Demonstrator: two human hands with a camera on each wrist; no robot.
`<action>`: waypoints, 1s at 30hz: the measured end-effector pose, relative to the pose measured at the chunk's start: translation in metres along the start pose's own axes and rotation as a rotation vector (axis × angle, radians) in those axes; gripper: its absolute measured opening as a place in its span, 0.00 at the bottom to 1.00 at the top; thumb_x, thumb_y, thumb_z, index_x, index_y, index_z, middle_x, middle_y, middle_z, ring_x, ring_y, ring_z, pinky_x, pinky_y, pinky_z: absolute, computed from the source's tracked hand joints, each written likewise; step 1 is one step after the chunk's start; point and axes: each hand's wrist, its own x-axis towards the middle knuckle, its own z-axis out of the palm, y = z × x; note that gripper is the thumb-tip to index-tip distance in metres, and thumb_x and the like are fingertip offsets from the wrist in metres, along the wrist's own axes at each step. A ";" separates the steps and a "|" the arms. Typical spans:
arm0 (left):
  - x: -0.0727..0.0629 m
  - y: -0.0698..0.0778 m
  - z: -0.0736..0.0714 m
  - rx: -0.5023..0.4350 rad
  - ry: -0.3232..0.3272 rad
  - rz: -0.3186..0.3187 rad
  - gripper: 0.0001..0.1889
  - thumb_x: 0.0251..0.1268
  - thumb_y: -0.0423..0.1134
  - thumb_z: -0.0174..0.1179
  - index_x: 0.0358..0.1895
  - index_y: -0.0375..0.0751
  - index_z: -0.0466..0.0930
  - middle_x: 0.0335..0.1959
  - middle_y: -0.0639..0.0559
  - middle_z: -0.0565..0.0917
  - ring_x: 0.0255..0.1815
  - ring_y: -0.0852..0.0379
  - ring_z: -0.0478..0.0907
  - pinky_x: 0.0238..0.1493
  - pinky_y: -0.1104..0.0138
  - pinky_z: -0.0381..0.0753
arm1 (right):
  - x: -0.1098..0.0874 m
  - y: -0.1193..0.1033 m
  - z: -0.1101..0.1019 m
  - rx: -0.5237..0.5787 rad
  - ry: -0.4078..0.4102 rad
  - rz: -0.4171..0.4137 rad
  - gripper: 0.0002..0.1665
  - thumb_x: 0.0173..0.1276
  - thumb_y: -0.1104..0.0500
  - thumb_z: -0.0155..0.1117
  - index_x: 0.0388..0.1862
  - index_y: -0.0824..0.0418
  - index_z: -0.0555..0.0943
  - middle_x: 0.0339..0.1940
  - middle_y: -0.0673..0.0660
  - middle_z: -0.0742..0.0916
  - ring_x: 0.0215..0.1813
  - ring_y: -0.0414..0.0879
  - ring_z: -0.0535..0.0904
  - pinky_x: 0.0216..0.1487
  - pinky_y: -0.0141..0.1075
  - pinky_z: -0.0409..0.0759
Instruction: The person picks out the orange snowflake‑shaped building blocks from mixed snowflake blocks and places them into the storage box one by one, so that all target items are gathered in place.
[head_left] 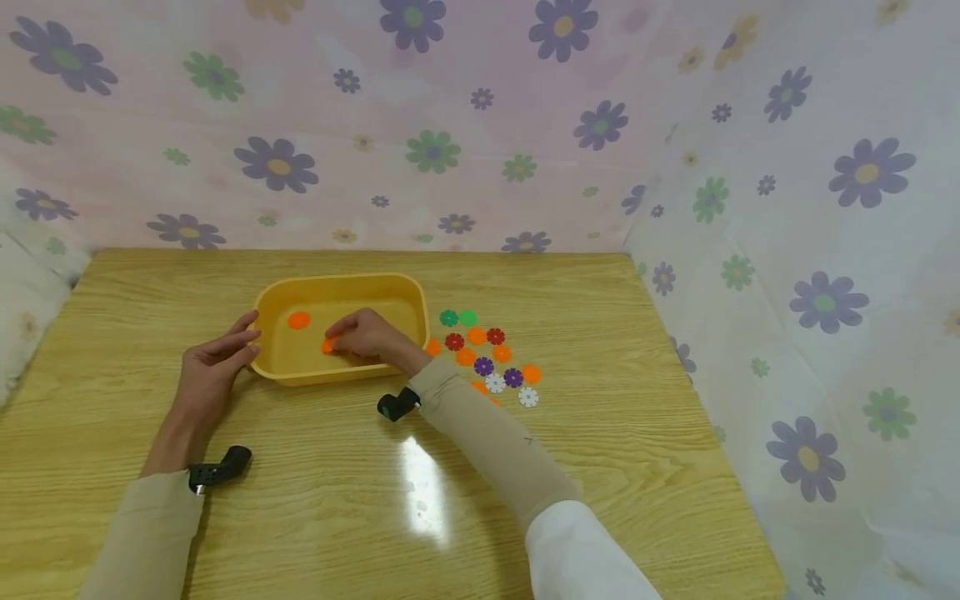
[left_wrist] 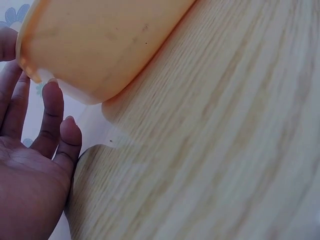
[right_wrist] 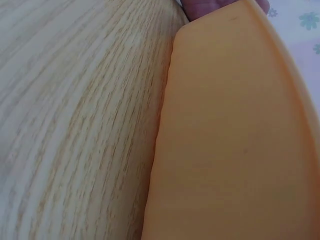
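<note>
A yellow-orange plastic basin (head_left: 341, 379) stands on the wooden table. My right hand (head_left: 367, 335) reaches inside it, thumb and fingertips pinching an orange notched disc (head_left: 328, 345) low over the basin floor. Left of that disc, another orange disc (head_left: 299, 320) lies on the floor. My left hand (head_left: 212, 367) touches the basin's left end, its extended fingertips at the rim. The left wrist view has this hand (left_wrist: 35, 160) beside the basin's outer wall (left_wrist: 107, 45). In the right wrist view the basin's long side wall (right_wrist: 235, 115) hides the pinching fingers.
Right of the basin, several notched discs lie loose: dark red (head_left: 454, 342), purple (head_left: 483, 367), white (head_left: 528, 397), orange (head_left: 531, 373) and green (head_left: 448, 317). My right forearm (head_left: 487, 433) crosses in front of some. Flower-patterned cloth (head_left: 360, 167) hangs behind the table (head_left: 337, 517).
</note>
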 end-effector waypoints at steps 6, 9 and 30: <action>0.000 0.000 0.003 -0.018 0.002 0.003 0.15 0.68 0.15 0.56 0.52 0.26 0.86 0.60 0.58 0.85 0.68 0.70 0.74 0.61 0.78 0.76 | 0.006 0.000 0.002 -0.140 0.033 -0.112 0.13 0.72 0.62 0.67 0.53 0.63 0.87 0.46 0.56 0.88 0.39 0.40 0.78 0.38 0.26 0.75; 0.000 0.000 0.004 -0.029 0.002 0.006 0.15 0.68 0.15 0.55 0.51 0.25 0.86 0.60 0.57 0.85 0.68 0.69 0.74 0.61 0.77 0.77 | 0.009 0.000 0.003 -0.209 0.055 -0.158 0.13 0.73 0.61 0.67 0.53 0.63 0.86 0.43 0.55 0.87 0.39 0.40 0.78 0.38 0.25 0.75; 0.001 0.002 0.005 -0.072 0.012 0.001 0.15 0.67 0.14 0.55 0.49 0.26 0.87 0.59 0.56 0.86 0.67 0.69 0.76 0.57 0.77 0.79 | 0.028 0.000 0.006 -0.123 0.182 -0.160 0.11 0.69 0.61 0.71 0.48 0.63 0.86 0.31 0.51 0.86 0.31 0.41 0.78 0.33 0.26 0.74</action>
